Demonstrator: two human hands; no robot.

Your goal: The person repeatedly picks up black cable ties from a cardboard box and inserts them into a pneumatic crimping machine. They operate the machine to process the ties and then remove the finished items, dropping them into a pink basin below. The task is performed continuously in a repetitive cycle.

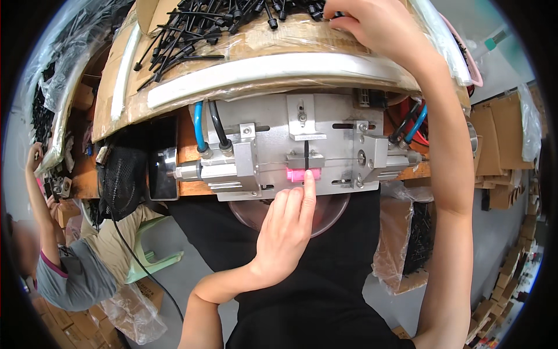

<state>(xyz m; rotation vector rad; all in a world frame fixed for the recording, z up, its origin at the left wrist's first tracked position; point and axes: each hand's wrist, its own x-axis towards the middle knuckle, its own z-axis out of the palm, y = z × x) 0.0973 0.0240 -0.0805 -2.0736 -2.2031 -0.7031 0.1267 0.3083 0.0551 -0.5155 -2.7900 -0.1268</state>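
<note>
Head view: black stem (307,156) apparently touches left hand (285,225), far from right hand (375,26).

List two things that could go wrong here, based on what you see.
The left hand has a fingertip at the pink block, between two metal blocks; it might be pinched if these moved. The right hand is at jumbled black parts, so it could drag out extras.

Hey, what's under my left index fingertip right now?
Around your left index fingertip, a pink block shows on both sides, and a thin black piece runs down to it from above. The spot directly beneath is covered, so I can't see what's there.
</note>
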